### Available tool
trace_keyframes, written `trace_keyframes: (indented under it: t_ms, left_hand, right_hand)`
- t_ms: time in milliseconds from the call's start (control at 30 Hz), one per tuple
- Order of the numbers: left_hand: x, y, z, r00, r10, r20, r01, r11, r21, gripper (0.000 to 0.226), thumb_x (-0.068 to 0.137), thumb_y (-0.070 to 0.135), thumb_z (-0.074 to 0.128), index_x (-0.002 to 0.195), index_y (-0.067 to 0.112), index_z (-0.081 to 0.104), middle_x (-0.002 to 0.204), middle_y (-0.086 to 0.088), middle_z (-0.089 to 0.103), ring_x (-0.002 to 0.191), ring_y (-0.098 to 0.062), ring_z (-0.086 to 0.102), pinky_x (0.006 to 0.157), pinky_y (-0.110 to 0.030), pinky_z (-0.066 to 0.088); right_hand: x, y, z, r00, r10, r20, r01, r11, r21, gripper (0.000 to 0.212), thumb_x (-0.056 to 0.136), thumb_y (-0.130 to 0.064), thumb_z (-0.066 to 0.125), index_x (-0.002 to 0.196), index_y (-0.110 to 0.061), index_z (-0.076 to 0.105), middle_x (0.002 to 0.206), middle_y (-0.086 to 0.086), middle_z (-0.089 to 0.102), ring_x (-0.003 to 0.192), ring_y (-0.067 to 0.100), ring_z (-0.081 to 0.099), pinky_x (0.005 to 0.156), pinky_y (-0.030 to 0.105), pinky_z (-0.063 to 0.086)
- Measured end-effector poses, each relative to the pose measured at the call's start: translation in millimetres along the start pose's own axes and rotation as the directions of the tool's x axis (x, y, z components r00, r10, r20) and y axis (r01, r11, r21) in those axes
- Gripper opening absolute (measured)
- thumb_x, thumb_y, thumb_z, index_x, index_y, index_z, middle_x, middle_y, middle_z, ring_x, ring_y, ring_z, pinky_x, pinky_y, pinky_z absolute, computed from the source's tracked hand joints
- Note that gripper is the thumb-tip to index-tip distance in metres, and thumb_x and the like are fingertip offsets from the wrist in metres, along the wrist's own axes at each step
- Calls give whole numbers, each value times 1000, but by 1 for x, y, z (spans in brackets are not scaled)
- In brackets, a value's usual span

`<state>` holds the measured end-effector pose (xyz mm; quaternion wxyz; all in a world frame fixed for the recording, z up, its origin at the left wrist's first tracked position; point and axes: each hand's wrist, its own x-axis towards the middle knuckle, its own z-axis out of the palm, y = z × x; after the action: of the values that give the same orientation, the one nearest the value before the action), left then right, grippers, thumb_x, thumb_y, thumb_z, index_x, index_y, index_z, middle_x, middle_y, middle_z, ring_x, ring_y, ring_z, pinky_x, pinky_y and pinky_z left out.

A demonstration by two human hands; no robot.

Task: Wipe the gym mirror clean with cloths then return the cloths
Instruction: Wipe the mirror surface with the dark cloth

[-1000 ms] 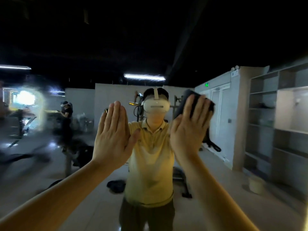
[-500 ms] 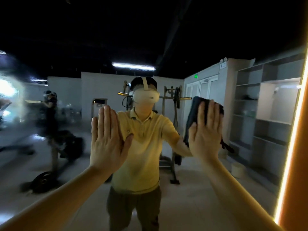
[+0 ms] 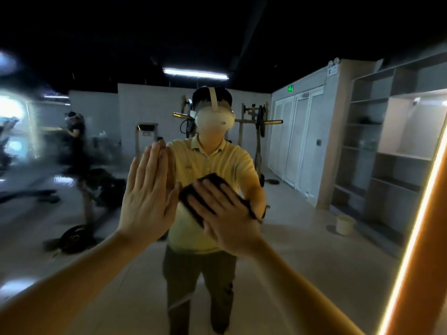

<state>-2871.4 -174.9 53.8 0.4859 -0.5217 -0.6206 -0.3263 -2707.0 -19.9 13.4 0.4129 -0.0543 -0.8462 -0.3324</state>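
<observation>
Two hands are up against the mirror [image 3: 302, 257] in the head view. The left hand [image 3: 147, 197] lies flat on the glass, fingers straight and together, holding nothing. Just to its right, the right hand [image 3: 227, 218] presses a dark cloth [image 3: 187, 197] onto the glass with straight, spread fingers, tilted leftward. A glowing orange strip [image 3: 408, 250] edges the mirror at the right. Reflected at far right are shelves [image 3: 387, 153] and a pale bucket [image 3: 345, 224] on the floor.

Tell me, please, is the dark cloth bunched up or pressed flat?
Pressed flat: the dark cloth lies on the mirror under the straight fingers of the right hand.
</observation>
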Motion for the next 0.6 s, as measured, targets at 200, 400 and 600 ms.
trace_keyframes:
  t_ms: [200,400,600]
  left_hand:
    - [-21,5,28,993,-93,77,84,990,112,94,103,51,44,165,-1,-4,174,-20,-8,162,-34,-5,131,-48,-5]
    - [-21,3,30,995,-73,70,66,993,102,93,103,51,42,165,-1,-4,174,-21,-7,162,-36,-5,131,-51,-4]
    - [-28,18,23,992,-109,60,110,994,-7,82,108,47,36,167,7,-5,175,-15,-7,163,-29,-6,131,-43,-8]
  right_hand:
    - [-78,113,-29,734,650,-199,-667,744,-32,68,106,-31,33,168,-16,9,175,11,-2,161,32,2,130,53,6]
    - [-35,28,5,482,837,-260,-810,538,233,67,106,-35,26,167,-9,12,173,21,4,160,40,5,128,62,9]
    - [-31,-72,42,979,204,18,-204,964,170,76,99,-31,43,167,-17,14,175,9,2,162,28,5,131,48,-3]
